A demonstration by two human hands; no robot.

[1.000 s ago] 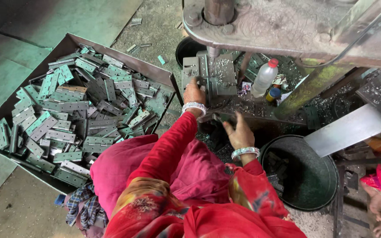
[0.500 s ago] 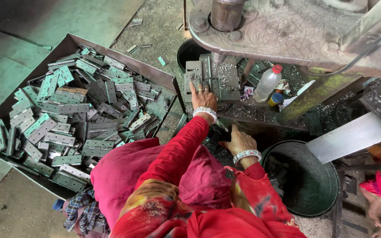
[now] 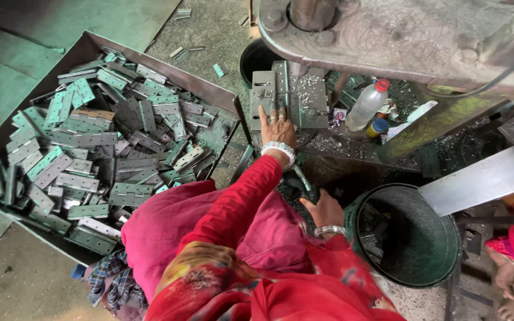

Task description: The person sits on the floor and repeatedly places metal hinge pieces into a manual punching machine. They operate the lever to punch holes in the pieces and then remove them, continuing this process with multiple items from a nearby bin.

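My left hand (image 3: 276, 128) reaches forward in a red sleeve, fingers stretched flat, fingertips on a grey metal hinge plate (image 3: 264, 95) lying on the press bed (image 3: 304, 98). My right hand (image 3: 323, 208) sits lower and closer to me, closed around a dark handle (image 3: 302, 184) beside the green bucket (image 3: 441, 261). Both wrists wear silver bangles. The heavy press head (image 3: 388, 35) hangs over the bed.
A big metal tray (image 3: 209, 95) on the left holds a heap of several grey and green hinges (image 3: 96, 148). A plastic bottle with a red cap (image 3: 367, 104) stands on the bench. A steel chute (image 3: 483, 178) slopes at the right. Another person's hands (image 3: 507, 279) show at the lower right.
My left hand has slid further onto the press bed with its fingers flat. My right hand, open a second ago, has dropped toward me and closed on the handle.
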